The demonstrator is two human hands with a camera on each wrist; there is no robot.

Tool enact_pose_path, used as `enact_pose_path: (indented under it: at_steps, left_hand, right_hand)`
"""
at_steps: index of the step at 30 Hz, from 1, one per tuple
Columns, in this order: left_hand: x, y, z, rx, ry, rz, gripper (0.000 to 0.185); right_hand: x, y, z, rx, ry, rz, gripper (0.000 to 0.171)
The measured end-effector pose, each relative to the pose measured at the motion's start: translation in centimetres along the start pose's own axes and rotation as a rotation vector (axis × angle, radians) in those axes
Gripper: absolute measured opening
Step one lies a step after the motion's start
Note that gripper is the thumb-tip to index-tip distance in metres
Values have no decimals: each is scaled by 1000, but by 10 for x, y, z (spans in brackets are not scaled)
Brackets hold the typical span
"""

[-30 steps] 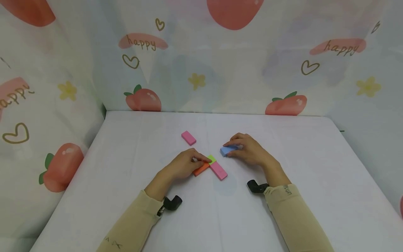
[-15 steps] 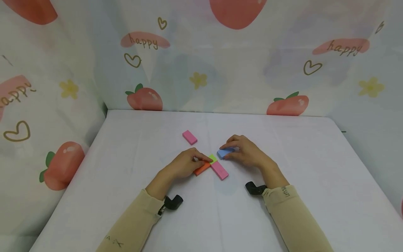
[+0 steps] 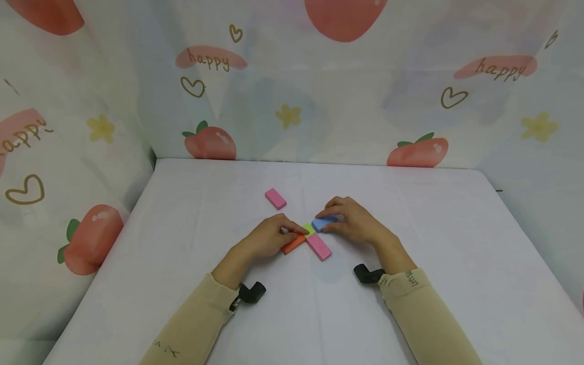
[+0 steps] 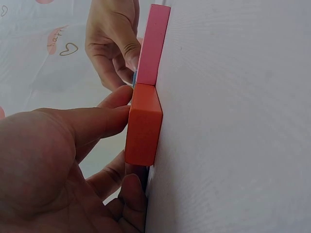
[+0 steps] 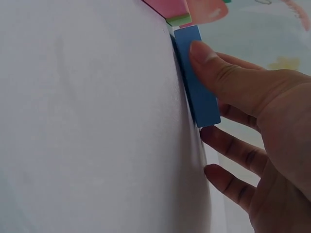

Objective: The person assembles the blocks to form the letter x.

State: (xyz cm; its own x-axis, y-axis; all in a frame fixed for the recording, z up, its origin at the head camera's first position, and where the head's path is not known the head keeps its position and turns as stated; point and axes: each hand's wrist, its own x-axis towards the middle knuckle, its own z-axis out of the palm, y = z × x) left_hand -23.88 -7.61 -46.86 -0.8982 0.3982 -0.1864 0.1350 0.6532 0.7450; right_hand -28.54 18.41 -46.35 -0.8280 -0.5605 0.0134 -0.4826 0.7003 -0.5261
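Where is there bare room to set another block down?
Free: the table right of the right hand, the left side, and the near edge. Crowded: the centre, where the left hand and right hand hold blocks together.

The orange block under the left hand's grip and the blue block under the right hand's grip look like smooth, matt foam or plastic. The pink block between them is equally matt. The bench wears smooth white cloth, faintly creased. Behind hangs thin printed fabric.
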Motion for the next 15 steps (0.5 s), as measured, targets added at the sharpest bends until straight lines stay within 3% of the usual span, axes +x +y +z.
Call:
enact_pose_path:
  at_steps: [15]
  left_hand:
    - [0,-1,0,6,3,0,25]
  right_hand:
    - [3,-4,4,-28,7,-49,30]
